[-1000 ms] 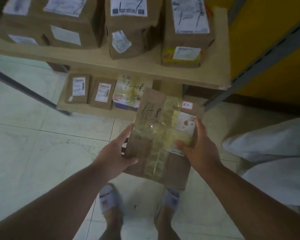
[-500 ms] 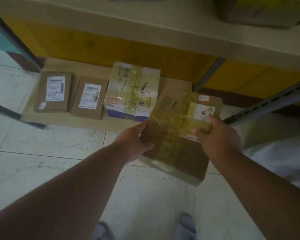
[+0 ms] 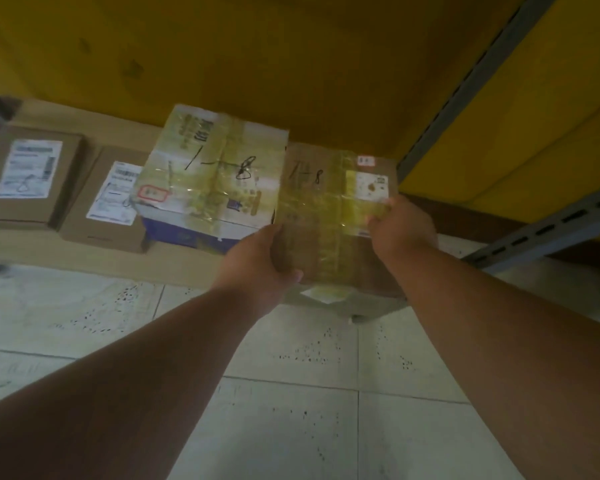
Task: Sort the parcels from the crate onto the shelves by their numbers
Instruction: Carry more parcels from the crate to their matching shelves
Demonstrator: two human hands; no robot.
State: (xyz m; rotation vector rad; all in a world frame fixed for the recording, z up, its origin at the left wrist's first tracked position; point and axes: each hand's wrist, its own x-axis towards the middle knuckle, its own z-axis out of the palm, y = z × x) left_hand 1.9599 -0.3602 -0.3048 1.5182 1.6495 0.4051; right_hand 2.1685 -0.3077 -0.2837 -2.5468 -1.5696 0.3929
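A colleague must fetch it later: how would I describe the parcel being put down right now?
On the low wooden shelf board under the yellow wall, find the rightmost brown cardboard parcel. It is crossed with yellowish tape, marked 1-8, beside a white-wrapped parcel also marked 1-8.

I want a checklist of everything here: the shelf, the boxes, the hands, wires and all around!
Surface: low shelf board, just above the tiled floor.
Job's things: held parcel marked 1-8, beside taped parcel also marked 1-8.
Clutter: two brown labelled boxes at the left.
Hands: left hand and right hand grip the held parcel's sides.
Cables: nothing seen.
Surroundings: yellow wall, grey shelf post.
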